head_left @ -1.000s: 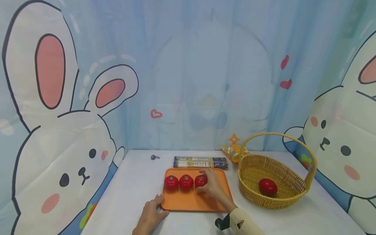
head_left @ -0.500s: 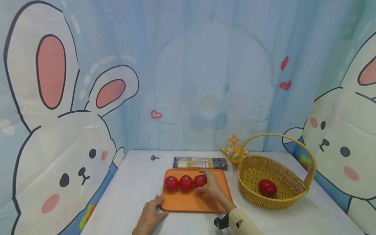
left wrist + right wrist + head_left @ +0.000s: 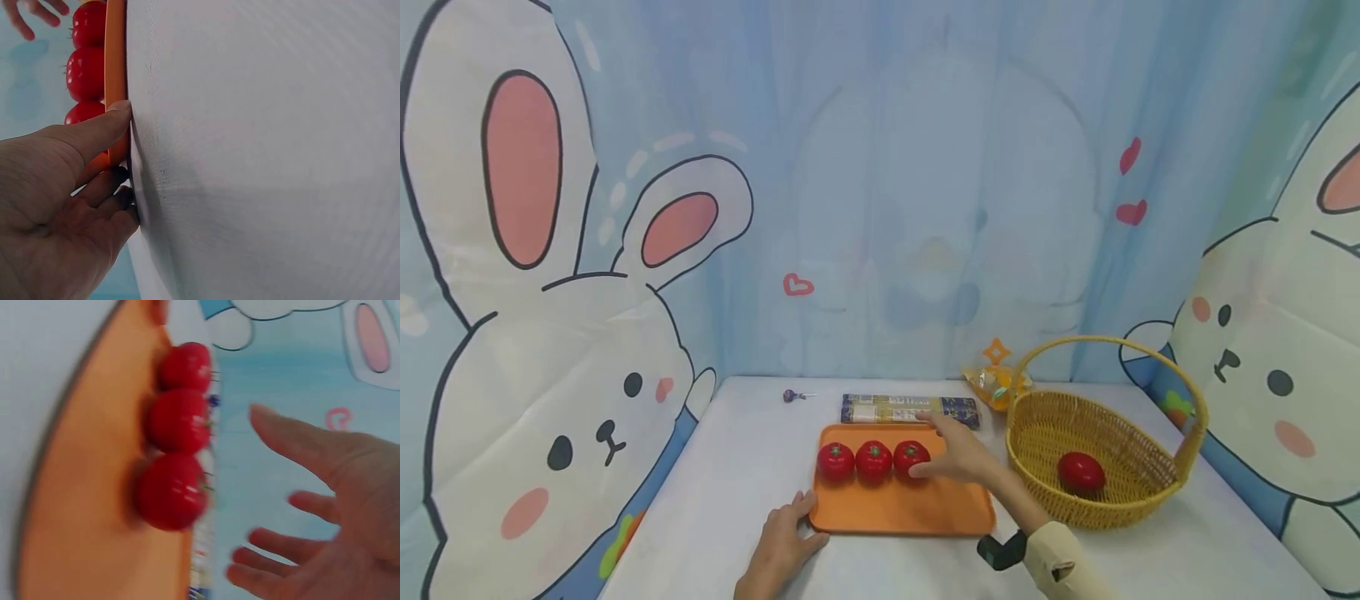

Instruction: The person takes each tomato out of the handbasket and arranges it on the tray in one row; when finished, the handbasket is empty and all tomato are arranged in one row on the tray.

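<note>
Three red tomatoes (image 3: 874,462) sit in a row along the back half of an orange tray (image 3: 895,515). My left hand (image 3: 781,542) holds the tray's front left corner; in the left wrist view the thumb (image 3: 115,119) lies on its rim and the fingers curl beneath. My right hand (image 3: 958,454) hovers at the rightmost tomato (image 3: 910,460) with fingers spread. In the right wrist view that hand (image 3: 312,519) has nothing in its grasp, and a gap separates it from the nearest tomato (image 3: 172,492).
Right of the tray stands a wicker basket (image 3: 1097,518) with a tall handle and a shiny red rounded thing (image 3: 1081,475) inside. Behind the tray lie long blue-and-gold packets (image 3: 887,410). A lollipop (image 3: 788,396) and a golden bag (image 3: 992,387) are at the table's back edge.
My right hand has let go of the rightmost tomato, spread its fingers and shifted up and to the right. The left hand stays at the tray corner.
</note>
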### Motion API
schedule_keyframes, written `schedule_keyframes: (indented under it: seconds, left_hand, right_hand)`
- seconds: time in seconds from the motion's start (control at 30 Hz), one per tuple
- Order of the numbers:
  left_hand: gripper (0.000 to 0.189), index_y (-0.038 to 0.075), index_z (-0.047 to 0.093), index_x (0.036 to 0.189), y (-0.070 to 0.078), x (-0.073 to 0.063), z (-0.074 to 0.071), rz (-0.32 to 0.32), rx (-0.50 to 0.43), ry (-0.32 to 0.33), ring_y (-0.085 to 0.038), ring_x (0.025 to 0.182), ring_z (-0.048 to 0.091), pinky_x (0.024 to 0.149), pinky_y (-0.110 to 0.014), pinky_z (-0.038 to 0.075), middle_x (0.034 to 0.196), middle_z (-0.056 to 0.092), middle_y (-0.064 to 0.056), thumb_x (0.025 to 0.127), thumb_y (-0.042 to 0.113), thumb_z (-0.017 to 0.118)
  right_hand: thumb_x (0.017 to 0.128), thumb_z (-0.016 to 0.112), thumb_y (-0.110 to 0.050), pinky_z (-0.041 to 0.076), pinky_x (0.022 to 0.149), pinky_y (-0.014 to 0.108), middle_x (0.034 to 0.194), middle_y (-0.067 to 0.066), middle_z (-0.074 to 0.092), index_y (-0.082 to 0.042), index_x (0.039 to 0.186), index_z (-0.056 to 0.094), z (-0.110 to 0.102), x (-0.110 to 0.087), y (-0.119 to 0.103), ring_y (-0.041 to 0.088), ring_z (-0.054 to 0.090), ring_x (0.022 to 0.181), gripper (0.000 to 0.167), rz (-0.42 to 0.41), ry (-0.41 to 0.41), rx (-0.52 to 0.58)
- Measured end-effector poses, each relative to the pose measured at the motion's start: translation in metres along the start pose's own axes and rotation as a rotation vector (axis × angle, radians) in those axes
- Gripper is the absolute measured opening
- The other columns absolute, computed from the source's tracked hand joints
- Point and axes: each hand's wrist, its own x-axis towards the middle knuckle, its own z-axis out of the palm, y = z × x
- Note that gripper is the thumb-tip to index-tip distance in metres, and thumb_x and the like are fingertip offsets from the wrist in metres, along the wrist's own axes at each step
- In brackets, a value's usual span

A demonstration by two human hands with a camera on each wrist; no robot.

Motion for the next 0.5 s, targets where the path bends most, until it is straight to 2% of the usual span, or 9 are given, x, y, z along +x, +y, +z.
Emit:
schedule_keyframes:
  seconds: [0.13, 0.23, 0.37, 0.5]
  left_hand:
    - [0.076, 0.003, 0.06, 0.151, 0.001, 0.001, 0.0, -0.003, 0.004, -0.005, -0.048, 0.148, 0.047, 0.121, -0.064, 0.041, 0.159, 0.052, -0.026, 0.082, 0.011, 0.092]
    - [0.076, 0.003, 0.06, 0.151, 0.002, 0.002, -0.001, -0.017, 0.016, -0.007, -0.048, 0.149, 0.047, 0.121, -0.064, 0.041, 0.159, 0.052, -0.026, 0.082, 0.011, 0.092]
    - [0.076, 0.004, 0.06, 0.151, 0.003, 0.002, -0.001, -0.041, 0.022, -0.007, -0.049, 0.149, 0.046, 0.121, -0.065, 0.04, 0.159, 0.052, -0.025, 0.082, 0.012, 0.093]
    - [0.076, 0.004, 0.061, 0.151, 0.001, 0.001, -0.001, -0.041, 0.015, -0.003, -0.049, 0.149, 0.045, 0.122, -0.065, 0.04, 0.16, 0.051, -0.025, 0.082, 0.012, 0.093]
  right_hand:
    - [0.085, 0.095, -0.025, 0.059, 0.103, 0.063, 0.145, 0.024, 0.062, -0.003, 0.151, 0.056, -0.045, -0.017, -0.006, 0.052, 0.059, 0.133, 0.08, -0.047, -0.207, 0.027]
    - [0.089, 0.091, -0.026, 0.06, 0.102, 0.061, 0.143, 0.023, 0.063, -0.001, 0.149, 0.057, -0.075, -0.026, -0.001, 0.05, 0.061, 0.131, 0.074, -0.054, -0.316, 0.081]
    - [0.093, 0.088, -0.024, 0.063, 0.099, 0.055, 0.134, 0.018, 0.069, 0.002, 0.144, 0.06, -0.11, -0.034, 0.015, 0.043, 0.068, 0.123, 0.064, -0.062, -0.385, 0.088]
    - [0.096, 0.085, -0.02, 0.066, 0.096, 0.047, 0.133, 0.021, 0.069, 0.006, 0.145, 0.057, -0.142, -0.044, 0.039, 0.044, 0.069, 0.122, 0.062, -0.05, -0.415, 0.145]
